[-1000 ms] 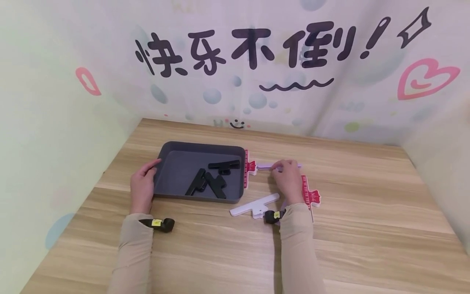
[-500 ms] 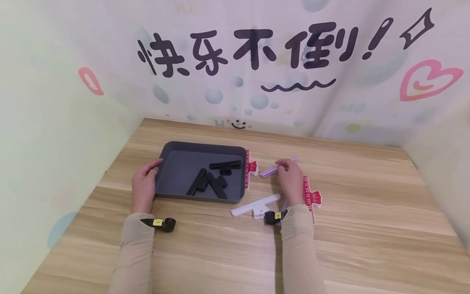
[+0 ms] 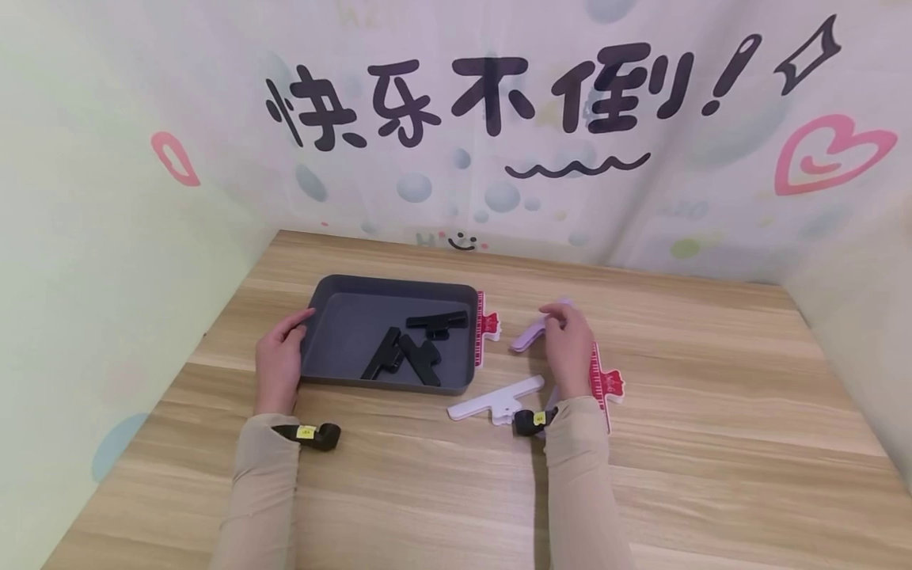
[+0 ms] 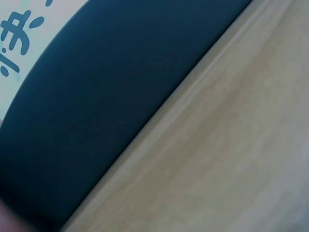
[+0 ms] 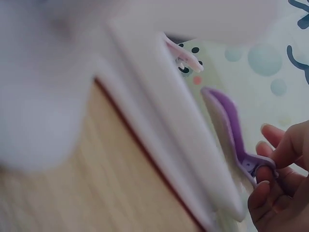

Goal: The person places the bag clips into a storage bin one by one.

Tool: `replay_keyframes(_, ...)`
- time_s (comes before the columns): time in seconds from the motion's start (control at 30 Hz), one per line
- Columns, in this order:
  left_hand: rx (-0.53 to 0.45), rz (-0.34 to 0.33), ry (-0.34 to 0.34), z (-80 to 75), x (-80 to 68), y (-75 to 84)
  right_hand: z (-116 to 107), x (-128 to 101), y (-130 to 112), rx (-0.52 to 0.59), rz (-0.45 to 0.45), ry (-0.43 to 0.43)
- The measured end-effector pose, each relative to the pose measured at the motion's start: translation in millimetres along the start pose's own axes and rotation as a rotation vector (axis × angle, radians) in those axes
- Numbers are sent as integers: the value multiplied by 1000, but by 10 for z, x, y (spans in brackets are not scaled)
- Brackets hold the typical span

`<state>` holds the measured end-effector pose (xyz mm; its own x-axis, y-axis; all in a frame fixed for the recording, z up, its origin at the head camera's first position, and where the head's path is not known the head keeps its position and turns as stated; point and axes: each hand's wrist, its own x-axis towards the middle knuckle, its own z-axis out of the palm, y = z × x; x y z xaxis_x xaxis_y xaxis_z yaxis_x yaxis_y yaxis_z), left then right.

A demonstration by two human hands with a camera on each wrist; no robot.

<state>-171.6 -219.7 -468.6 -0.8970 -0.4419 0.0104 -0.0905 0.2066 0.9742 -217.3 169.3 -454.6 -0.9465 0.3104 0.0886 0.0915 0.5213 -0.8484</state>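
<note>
In the head view my left hand (image 3: 279, 356) grips the left rim of a dark grey tray (image 3: 349, 381), whose outer wall fills much of the left wrist view. Several black clips (image 3: 420, 360) lie inside, towards its right half. To the right of the tray my right hand (image 3: 568, 348) pinches a light purple bag clip (image 3: 529, 336), tilted with its far end up. The right wrist view has the thumb and fingers on the small handle of this purple clip (image 5: 231, 123); its long jaws point away from the hand.
A red-and-white clip (image 3: 488, 324) lies against the tray's right side. Nearer the front is a white clip (image 3: 495, 398). Another red-and-white clip (image 3: 609, 384) lies right of the right wrist, and a purple piece is partly hidden under that wrist.
The purple clip has turned in my right hand, from lying nearly level to slanting up to the right. That hand has shifted slightly right. The left hand and tray stay put.
</note>
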Motion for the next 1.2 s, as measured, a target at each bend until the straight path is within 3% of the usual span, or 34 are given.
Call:
replay_keyframes(0.47,-8,0,3,1,7,-1,9,-8,-86,225,55,31)
replay_keyframes(0.97,-7,-3,5,8,1,5,68,-53,-130,299,71,24)
replay_keyframes(1.2,-18,-4,7,-2,0,-6,95,-65,-206,370,18,18)
